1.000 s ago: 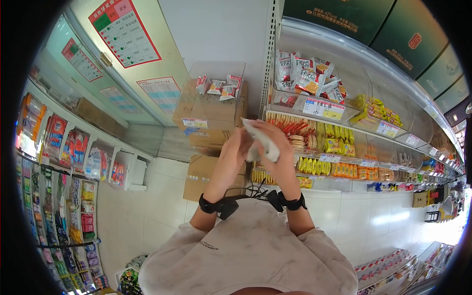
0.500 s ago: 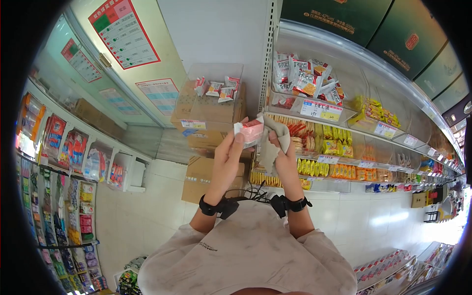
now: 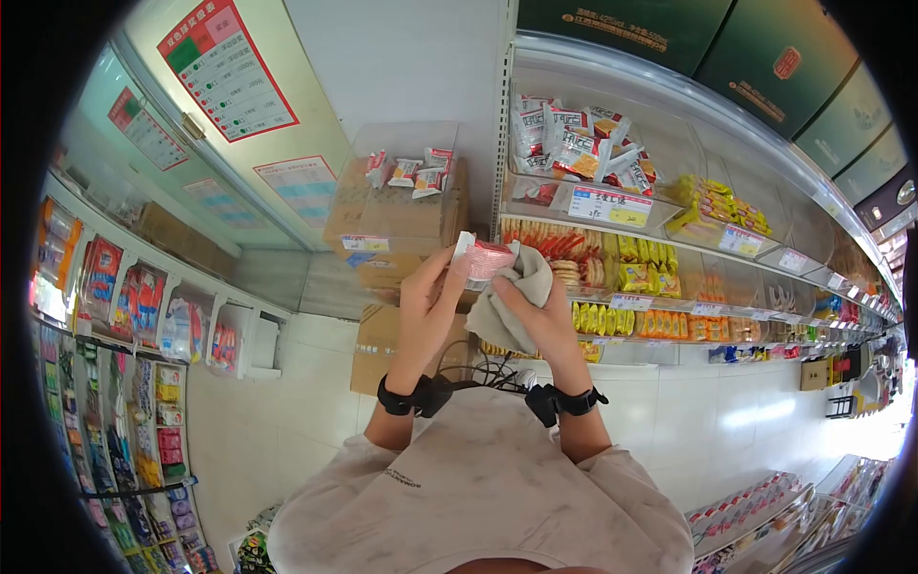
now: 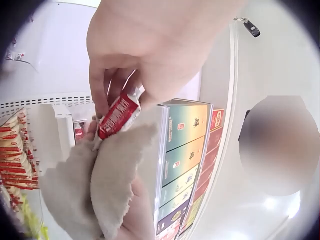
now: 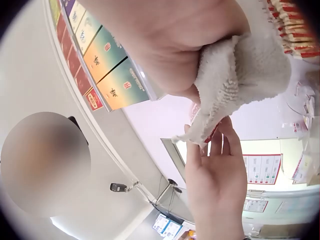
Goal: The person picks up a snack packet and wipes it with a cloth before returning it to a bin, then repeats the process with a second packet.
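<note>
A small red-and-white snack packet (image 3: 486,260) is pinched in my left hand (image 3: 426,298) in front of the shelves. My right hand (image 3: 543,316) grips a grey cloth (image 3: 505,316) and holds it against the packet's right end. In the left wrist view, the packet's red side (image 4: 119,116) shows white lettering between thumb and fingers. The cloth (image 4: 117,175) hangs folded right below it. From the right wrist, the cloth (image 5: 235,82) covers most of the packet, and the left hand (image 5: 216,175) reaches up to it from below.
A clear bin (image 3: 387,215) with several similar small packets stands on cardboard boxes (image 3: 382,335) ahead. Shelves to the right hold white-and-red snack bags (image 3: 579,148) and yellow packets (image 3: 717,206). Green boxes (image 3: 765,67) line the top. Another stocked shelf (image 3: 143,287) stands at left.
The cloth hid the packet one second ago; then the packet came into view in the left hand. The right hand has since brought the cloth back against the packet's right end.
</note>
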